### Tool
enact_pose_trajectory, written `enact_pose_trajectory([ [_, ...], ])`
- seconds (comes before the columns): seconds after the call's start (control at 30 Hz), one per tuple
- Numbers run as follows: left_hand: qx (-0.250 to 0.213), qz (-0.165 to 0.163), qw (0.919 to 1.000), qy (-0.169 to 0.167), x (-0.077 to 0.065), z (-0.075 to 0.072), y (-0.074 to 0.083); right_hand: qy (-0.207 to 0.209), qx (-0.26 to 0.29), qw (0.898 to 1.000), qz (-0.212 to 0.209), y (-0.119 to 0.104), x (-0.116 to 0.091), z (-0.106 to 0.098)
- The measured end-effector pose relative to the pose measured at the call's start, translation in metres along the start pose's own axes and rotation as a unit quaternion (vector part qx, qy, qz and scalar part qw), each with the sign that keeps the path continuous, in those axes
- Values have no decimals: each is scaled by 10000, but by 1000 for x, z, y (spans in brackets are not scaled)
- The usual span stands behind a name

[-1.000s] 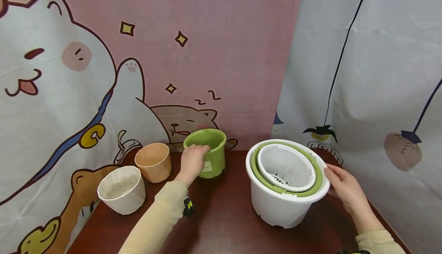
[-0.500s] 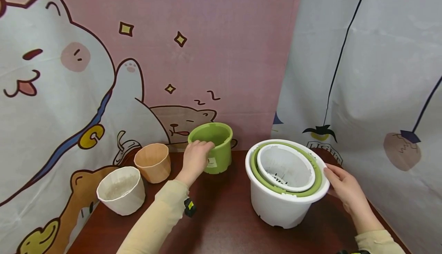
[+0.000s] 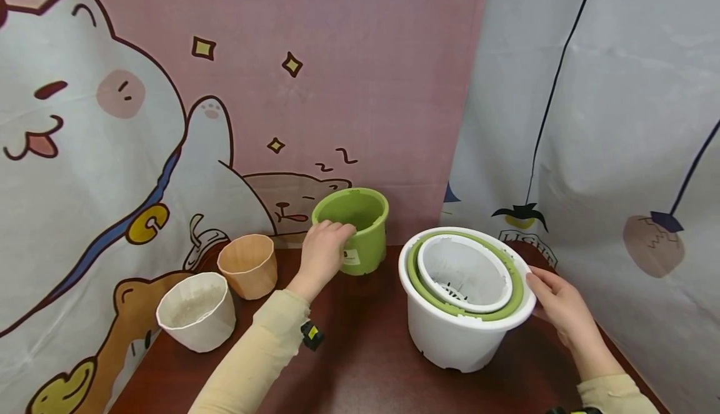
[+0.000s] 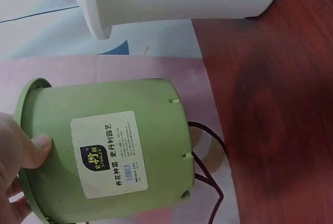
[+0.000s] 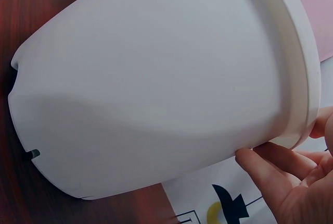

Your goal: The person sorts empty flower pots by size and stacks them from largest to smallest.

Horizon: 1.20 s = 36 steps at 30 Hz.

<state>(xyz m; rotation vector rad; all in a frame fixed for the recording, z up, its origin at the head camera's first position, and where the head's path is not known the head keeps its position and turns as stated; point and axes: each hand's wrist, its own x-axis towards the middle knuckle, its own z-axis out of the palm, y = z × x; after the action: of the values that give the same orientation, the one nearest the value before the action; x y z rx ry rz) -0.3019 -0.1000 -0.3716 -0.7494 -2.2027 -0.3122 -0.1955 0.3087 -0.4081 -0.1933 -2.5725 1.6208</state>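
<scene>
My left hand (image 3: pixel 325 252) pinches the near rim of a green plastic flower pot (image 3: pixel 370 245), thumb outside and fingers over the lip. In the left wrist view a printed paper label (image 4: pixel 110 156) is stuck to the pot's side, and its notched base shows against the backdrop. My right hand (image 3: pixel 564 306) holds the rim of a large white flower pot (image 3: pixel 455 340) standing on the table. Its fingertips (image 5: pixel 244 157) touch the wall just under the lip. Nested inside that pot are another green pot (image 3: pixel 414 270) and a smaller white pot (image 3: pixel 478 270) with a slotted bottom.
An orange faceted pot (image 3: pixel 247 270) and a white faceted pot (image 3: pixel 198 320) stand on the left of the dark red table (image 3: pixel 360 364). A cartoon-printed cloth backdrop (image 3: pixel 371 89) hangs right behind the table and along its sides.
My left hand has moved up and to the right with the green flower pot, away from the orange pot. The right hand and the nested pots stay as they were.
</scene>
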Motion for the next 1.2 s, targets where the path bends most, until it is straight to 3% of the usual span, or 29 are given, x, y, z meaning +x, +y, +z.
enact_pose_trajectory([
  [0.47, -60, 405, 9978, 512, 23, -19, 8, 39, 15, 10000, 8, -1, 0, 1],
  [0.83, -205, 560, 9959, 676, 42, -37, 10, 20, 6, 10000, 5, -1, -1, 0],
  [1.2, -410, 722, 9932, 811, 53, -45, 19, 8, 19, 10000, -65, 1, 0, 0],
])
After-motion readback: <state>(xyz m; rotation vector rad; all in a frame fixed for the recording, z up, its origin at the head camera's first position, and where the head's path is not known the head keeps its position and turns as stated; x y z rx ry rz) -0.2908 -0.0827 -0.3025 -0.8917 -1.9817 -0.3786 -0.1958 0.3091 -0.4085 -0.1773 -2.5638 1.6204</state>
